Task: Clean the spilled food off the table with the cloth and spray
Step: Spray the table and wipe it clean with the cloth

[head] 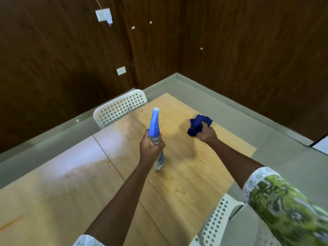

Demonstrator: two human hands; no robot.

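Note:
My left hand is closed around the neck of a clear spray bottle with a blue trigger head, held over the middle of the light wooden table, nozzle pointing away from me. My right hand grips a crumpled dark blue cloth near the table's far right corner, low over the surface; whether it touches I cannot tell. A dull, smeared patch marks the tabletop to the left. No distinct food pieces are visible.
A white perforated chair stands at the table's far side. Another white perforated chair is at the near right edge. A seam runs across the tabletop. Dark wood walls enclose the corner behind, with grey floor between.

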